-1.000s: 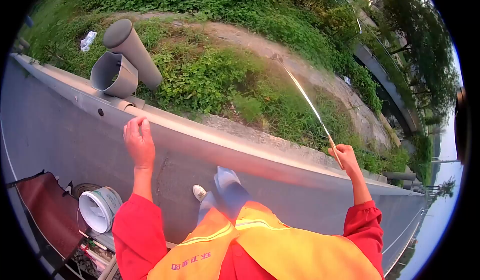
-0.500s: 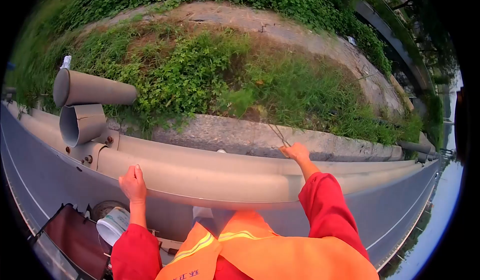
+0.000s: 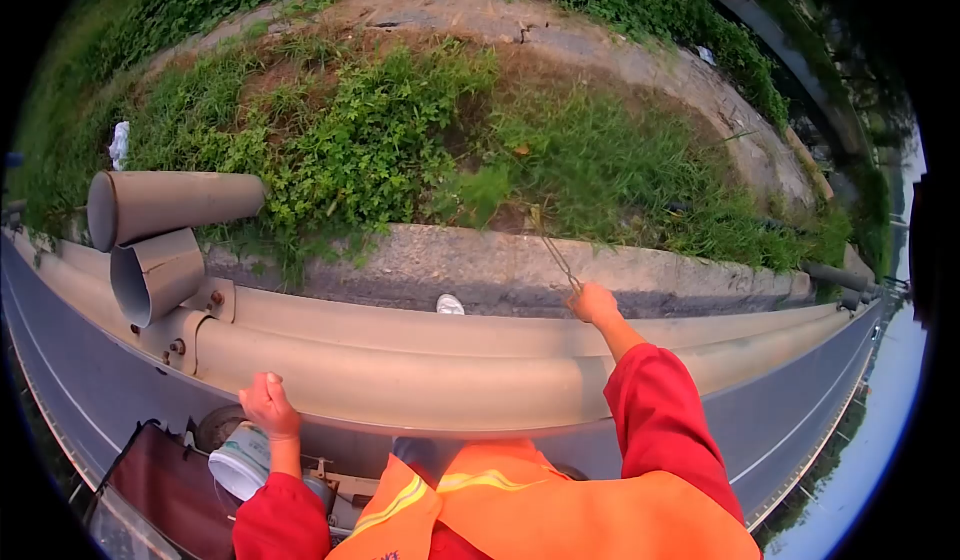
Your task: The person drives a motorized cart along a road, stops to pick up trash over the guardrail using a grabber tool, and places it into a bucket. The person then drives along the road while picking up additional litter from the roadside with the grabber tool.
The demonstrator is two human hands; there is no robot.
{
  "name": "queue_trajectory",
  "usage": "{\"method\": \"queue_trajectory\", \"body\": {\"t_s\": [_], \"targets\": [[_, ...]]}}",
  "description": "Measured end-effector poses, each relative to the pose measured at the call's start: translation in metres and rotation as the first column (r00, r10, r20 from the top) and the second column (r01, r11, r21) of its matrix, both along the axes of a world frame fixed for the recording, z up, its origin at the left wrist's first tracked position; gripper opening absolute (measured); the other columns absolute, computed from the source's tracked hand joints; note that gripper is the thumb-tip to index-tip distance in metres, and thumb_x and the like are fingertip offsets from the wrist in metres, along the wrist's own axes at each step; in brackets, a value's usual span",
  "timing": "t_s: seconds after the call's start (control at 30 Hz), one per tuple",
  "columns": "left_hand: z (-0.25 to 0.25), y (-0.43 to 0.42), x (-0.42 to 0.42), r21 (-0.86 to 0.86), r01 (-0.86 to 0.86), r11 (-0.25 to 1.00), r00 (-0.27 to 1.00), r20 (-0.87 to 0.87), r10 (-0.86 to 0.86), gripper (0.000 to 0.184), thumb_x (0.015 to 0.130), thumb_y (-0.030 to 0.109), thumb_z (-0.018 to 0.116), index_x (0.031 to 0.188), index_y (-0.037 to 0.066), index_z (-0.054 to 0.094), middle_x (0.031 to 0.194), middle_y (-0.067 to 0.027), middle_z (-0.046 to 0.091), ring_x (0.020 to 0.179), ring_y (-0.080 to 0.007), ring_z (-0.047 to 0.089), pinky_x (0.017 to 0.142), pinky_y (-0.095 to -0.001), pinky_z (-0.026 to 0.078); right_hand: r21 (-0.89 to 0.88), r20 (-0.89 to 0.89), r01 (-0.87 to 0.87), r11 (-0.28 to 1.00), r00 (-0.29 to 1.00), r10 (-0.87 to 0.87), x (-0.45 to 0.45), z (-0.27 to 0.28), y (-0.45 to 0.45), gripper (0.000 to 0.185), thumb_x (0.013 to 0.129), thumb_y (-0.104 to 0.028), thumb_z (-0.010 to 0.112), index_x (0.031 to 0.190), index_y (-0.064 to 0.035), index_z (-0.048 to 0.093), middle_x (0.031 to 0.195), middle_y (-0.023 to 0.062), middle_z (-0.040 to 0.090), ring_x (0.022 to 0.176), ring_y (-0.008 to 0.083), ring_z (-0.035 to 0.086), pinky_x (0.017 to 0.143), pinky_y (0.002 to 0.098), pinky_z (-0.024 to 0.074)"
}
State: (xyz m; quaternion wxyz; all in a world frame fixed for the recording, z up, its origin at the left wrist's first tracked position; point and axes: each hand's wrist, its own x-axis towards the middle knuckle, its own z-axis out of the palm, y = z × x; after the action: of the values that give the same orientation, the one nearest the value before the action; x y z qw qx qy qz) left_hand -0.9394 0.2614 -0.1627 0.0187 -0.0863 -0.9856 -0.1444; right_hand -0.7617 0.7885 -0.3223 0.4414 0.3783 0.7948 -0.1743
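Observation:
My right hand (image 3: 596,304), reaching out over the guardrail (image 3: 450,380), is closed on the handle end of thin metal tongs (image 3: 556,254). The tongs point away from me across the concrete curb, their tips by the edge of the grass (image 3: 600,175). Whether anything sits between the tips is too small to make out. My left hand (image 3: 269,406) is a loose fist near the guardrail's near edge, with nothing visible in it. A white shoe (image 3: 450,304) shows between the rail and the curb.
A round metal post (image 3: 175,205) and a bolted bracket (image 3: 157,277) stand at the left of the rail. Below my left hand are a white bucket (image 3: 240,460) and a dark red cover (image 3: 165,495) on a vehicle. White litter (image 3: 120,146) lies in the grass; the road runs behind.
My left hand has dropped slightly in view. The tongs remain in my right hand, near the grass edge. The white shoe shows more fully, and the view has shifted a little.

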Motion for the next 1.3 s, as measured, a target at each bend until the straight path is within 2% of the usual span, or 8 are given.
{"method": "queue_trajectory", "body": {"t_s": [0.13,0.27,0.43,0.6,0.8,0.97,1.07,1.3], "targets": [[0.000,0.001,0.001,0.055,0.007,0.998,1.000,-0.025,-0.005,0.025,0.090,0.020,0.048,0.067,0.009,0.053,0.060,-0.0094,0.049,0.056,-0.0300,0.043,0.064,-0.0388,0.031,0.065,0.003,0.013,0.998,1.000,-0.013,0.060,0.034,0.035,0.032,0.083,-0.028,0.061,0.095,0.0000,0.071,0.095,0.0272,0.068,0.095,0.0426,0.065,0.086,0.0476,0.0517],[-0.001,-0.004,0.001,0.020,0.020,1.000,1.000,-0.024,-0.019,0.030,0.094,0.022,0.045,0.069,0.009,0.055,0.061,-0.0092,0.052,0.057,-0.0301,0.044,0.066,-0.0384,0.032,-0.104,-0.076,0.467,0.878,0.876,-0.475,0.076,0.146,0.050,0.029,0.085,-0.024,0.066,0.077,0.0035,0.065,0.059,0.0131,0.062,0.045,0.0233,0.059,0.045,0.0375,0.0458],[-0.001,-0.001,-0.001,0.086,0.043,0.995,0.997,-0.069,-0.037,0.025,0.087,0.019,0.050,0.063,0.010,0.048,0.058,-0.0082,0.047,0.054,-0.0287,0.043,0.063,-0.0381,0.030,-0.360,-0.141,0.641,0.678,0.681,-0.718,0.030,0.239,0.033,0.026,0.088,-0.020,0.064,0.072,0.0002,0.062,0.053,-0.0002,0.048,0.038,0.0103,0.040,0.036,0.0291,0.0289],[0.001,-0.001,-0.005,0.101,0.068,0.993,0.994,-0.097,-0.058,0.024,0.085,0.018,0.051,0.062,0.010,0.047,0.057,-0.0083,0.046,0.053,-0.0286,0.044,0.061,-0.0389,0.030,-0.392,-0.281,0.392,0.832,0.810,-0.514,-0.054,0.162,0.004,0.026,0.086,-0.019,0.067,0.070,0.0004,0.061,0.051,0.0001,0.048,0.037,0.0078,0.040,0.033,0.0265,0.0268],[0.002,-0.006,-0.006,0.062,0.096,0.993,0.994,-0.064,-0.092,0.024,0.085,0.018,0.050,0.062,0.010,0.047,0.058,-0.0082,0.047,0.053,-0.0282,0.044,0.060,-0.0388,0.030,-0.483,-0.007,0.447,0.753,0.858,-0.513,-0.119,0.047,-0.030,0.029,0.083,-0.024,0.070,0.068,-0.0004,0.064,0.052,0.0039,0.053,0.036,0.0100,0.044,0.034,0.0270,0.0293],[0.002,-0.005,-0.007,0.082,0.088,0.993,0.994,-0.076,-0.082,0.021,0.081,0.018,0.053,0.062,0.010,0.048,0.057,-0.0070,0.049,0.053,-0.0268,0.048,0.059,-0.0386,0.030,0.002,-0.144,-0.018,1.000,0.989,0.018,-0.119,-0.008,-0.055,0.051,0.076,-0.046,0.071,0.078,0.0055,0.071,0.081,0.0235,0.069,0.074,0.0343,0.069,0.064,0.0417,0.0521],[0.002,-0.005,-0.006,0.090,0.080,0.993,0.995,-0.069,-0.074,0.021,0.080,0.019,0.054,0.062,0.011,0.049,0.057,-0.0062,0.049,0.054,-0.0258,0.049,0.060,-0.0385,0.031,-0.036,-0.014,-0.010,0.999,1.000,0.009,-0.130,-0.010,-0.064,0.064,0.075,-0.054,0.065,0.095,0.0067,0.070,0.105,0.0290,0.067,0.104,0.0393,0.064,0.085,0.0434,0.0509],[0.000,-0.007,-0.007,0.084,0.091,0.992,0.993,-0.078,-0.084,0.019,0.080,0.020,0.054,0.062,0.012,0.051,0.057,-0.0052,0.049,0.054,-0.0251,0.049,0.059,-0.0382,0.031,0.036,-0.114,-0.037,0.999,0.993,0.041,-0.151,-0.031,-0.086,0.066,0.077,-0.060,0.063,0.081,0.0061,0.069,0.089,0.0244,0.070,0.082,0.0372,0.068,0.071,0.0426,0.0520]]}}
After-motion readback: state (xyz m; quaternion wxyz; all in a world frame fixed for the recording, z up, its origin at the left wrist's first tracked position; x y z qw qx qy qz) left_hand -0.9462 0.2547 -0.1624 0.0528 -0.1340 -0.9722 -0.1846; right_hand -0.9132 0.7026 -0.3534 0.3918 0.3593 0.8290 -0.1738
